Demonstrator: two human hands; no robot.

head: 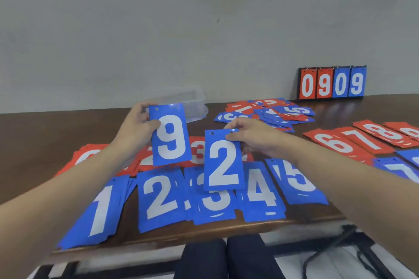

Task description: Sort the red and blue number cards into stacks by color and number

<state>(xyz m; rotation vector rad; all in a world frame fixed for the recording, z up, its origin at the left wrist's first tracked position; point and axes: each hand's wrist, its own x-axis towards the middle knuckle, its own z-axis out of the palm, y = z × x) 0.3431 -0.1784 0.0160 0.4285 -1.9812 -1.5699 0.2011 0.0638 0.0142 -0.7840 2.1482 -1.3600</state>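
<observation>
Both hands are raised above the near half of a brown table [45, 129], each with a card pinched in it. By the left hand [136, 124] a blue 9 card [170, 135] is gripped at its left edge, thumb on the face and fingers curled behind; the card is held upright and slightly tilted. By the right hand [254, 137] a blue 2 card [223, 161] is pinched at its top right corner, beside a punched hole, and is held lower, over the blue 3 stack [215, 205]. The two held cards are near each other but apart.

Beneath the hands, blue stacks are laid along the near edge: 1 [99, 210], 2 [161, 197], 3, 4 [260, 192] and 5 [299, 181]. Red stacks [199, 149] are partly hidden behind the held cards, and red 6, 7 and 8 [362, 139] are laid out to the right. An unsorted pile [267, 112] of red and blue cards is seen beyond the right hand. All cards bear white numerals. A scoreboard [332, 82] reading 0909 is stood against the wall, and a clear plastic box [190, 103] is set behind the 9 card.
</observation>
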